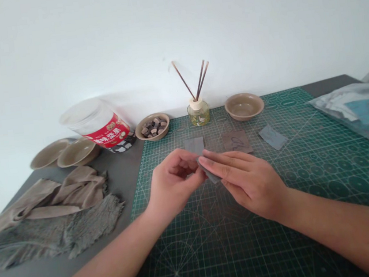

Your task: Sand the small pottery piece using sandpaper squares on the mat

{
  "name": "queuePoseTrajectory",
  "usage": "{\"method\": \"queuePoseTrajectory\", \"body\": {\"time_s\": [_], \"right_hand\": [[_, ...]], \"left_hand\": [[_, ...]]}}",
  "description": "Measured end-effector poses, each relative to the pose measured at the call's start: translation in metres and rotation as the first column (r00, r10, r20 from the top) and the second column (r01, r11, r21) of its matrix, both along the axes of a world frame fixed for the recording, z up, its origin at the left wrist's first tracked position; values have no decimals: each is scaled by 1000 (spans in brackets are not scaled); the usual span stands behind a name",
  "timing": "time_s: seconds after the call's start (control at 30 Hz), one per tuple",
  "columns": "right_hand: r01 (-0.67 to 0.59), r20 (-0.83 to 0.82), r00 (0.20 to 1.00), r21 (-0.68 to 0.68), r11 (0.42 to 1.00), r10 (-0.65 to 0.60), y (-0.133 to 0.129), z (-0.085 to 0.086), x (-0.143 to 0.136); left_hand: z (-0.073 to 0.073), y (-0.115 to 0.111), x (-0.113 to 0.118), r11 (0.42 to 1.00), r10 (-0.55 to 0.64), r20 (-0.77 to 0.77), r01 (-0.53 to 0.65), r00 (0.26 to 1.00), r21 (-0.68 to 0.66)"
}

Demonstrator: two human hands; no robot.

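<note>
In front of me, over the green cutting mat (pixel 243 247), my right hand (pixel 252 182) is closed on a dark grey piece that looks like folded sandpaper (pixel 213 176). The fingers lie along its upper side and the thumb is underneath. My left hand (pixel 176 179) is closed in a pinch, with thumb and forefinger meeting at the sandpaper's left edge. Whatever sits between those fingertips is hidden. Just beyond the hands lie a grey sheet (pixel 194 144), a brown sheet with handwritten marks (pixel 236 141) and a blue-grey sheet (pixel 272 137).
Left: a bowl of small stone-like blocks (pixel 152 127), a tilted red-labelled plastic jar (pixel 105 129), two bowls (pixel 77 153) and crumpled cloths (pixel 62 210). By the wall stand a reed diffuser (pixel 198 111) and another bowl (pixel 244 106). A plastic bag (pixel 357 110) lies right.
</note>
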State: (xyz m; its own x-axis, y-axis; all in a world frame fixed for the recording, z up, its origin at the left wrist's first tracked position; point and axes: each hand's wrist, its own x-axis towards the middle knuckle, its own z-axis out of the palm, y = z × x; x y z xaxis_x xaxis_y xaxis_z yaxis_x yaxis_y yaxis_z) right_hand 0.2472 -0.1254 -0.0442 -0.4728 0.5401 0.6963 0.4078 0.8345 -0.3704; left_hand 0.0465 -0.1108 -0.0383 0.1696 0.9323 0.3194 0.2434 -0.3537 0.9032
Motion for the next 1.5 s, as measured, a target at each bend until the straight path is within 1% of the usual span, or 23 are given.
{"method": "queuePoseTrajectory", "body": {"time_s": [0.17,0.27,0.43,0.53,0.67,0.77,0.9,1.0,1.07,1.1,1.2,1.27,1.37,1.43,1.5], "right_hand": [[79,119,990,21,997,-81,-4,-2,2],[114,120,986,28,993,-117,-5,-3,3],[123,132,983,46,991,-128,-5,-1,4],[128,127,983,61,990,-135,-6,1,4],[113,125,984,85,990,-123,-8,3,5],[151,124,979,70,986,-159,-8,3,5],[130,115,984,44,990,-135,-7,1,5],[222,139,966,-12,975,-218,0,0,8],[281,107,956,-90,955,-272,5,0,11],[287,67,958,-141,948,-280,7,0,12],[232,-95,958,-294,927,-270,7,2,12],[184,-174,950,-361,914,-260,5,3,12],[157,-218,945,-357,921,-246,0,7,9],[159,-219,948,-302,940,-231,-3,10,8],[142,-206,960,-233,962,-191,-5,10,6]], "left_hand": [[2,-2,3,1000,10,-7,-10,1000,-16],[4,-4,5,1000,-10,0,10,1000,-21],[6,-8,5,998,49,-21,-49,999,25],[7,-8,3,999,45,-34,-44,998,24],[8,-8,2,997,63,-74,-60,995,53],[8,-9,3,998,53,-69,-50,996,45],[9,-13,4,995,70,-85,-64,994,71],[12,-16,5,998,43,13,-43,999,35],[13,-17,6,1000,17,89,-19,996,15],[13,-17,7,1000,2,119,-4,993,15],[10,-15,7,999,-47,167,42,985,30],[5,-11,5,998,-57,140,53,989,38],[-2,-7,2,998,-26,45,23,999,64],[-5,-5,0,997,-21,-1,21,1000,71],[-6,-5,1,997,-46,-22,47,999,63]]}}
